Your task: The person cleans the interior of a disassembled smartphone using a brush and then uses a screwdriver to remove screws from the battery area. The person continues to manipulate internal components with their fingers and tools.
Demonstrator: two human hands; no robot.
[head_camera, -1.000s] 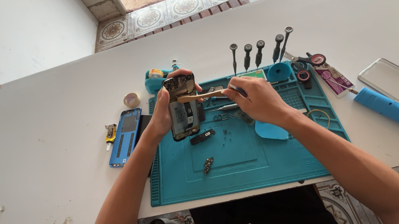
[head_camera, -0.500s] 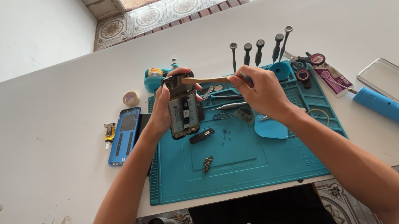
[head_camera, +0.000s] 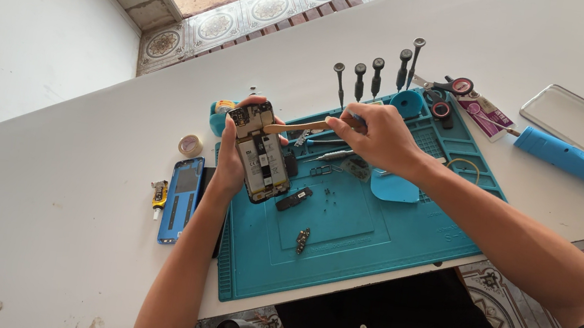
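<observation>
1. The left hand (head_camera: pixel 230 166) grips an opened smartphone with its back cover removed (head_camera: pixel 261 153), fingers closed around its edges. The phone is held tilted above the left part of the teal silicone repair mat (head_camera: pixel 341 248), its exposed circuit board and battery facing up.
2. The right hand (head_camera: pixel 381 135) pinches a thin, pale wooden-coloured stick tool (head_camera: pixel 297 127) between closed fingers. The tip of the tool touches the upper part of the phone, near the circuit board.
3. The mat lies on a white table (head_camera: pixel 59 175), in front of the person.
4. A blue phone back cover (head_camera: pixel 181 198) lies flat on the table just left of the mat, with a small yellow and black part (head_camera: pixel 160 194) beside it.
5. A small roll of tape (head_camera: pixel 191 145) sits on the table above the back cover.
6. Five black-handled screwdrivers (head_camera: pixel 376 76) stand upright in a row along the far edge of the mat.
7. A small dark component (head_camera: pixel 294 199) and scattered tiny screws (head_camera: pixel 330 191) lie on the mat just below the phone. A light blue triangular pick (head_camera: pixel 393 188) rests on the mat under the right forearm.
8. A blue handheld power tool (head_camera: pixel 570 159) lies on the table right of the mat, near a clear phone case (head_camera: pixel 583 123).
9. Scissors with red and black handles (head_camera: pixel 452 85) lie beyond the mat's far right corner.
</observation>
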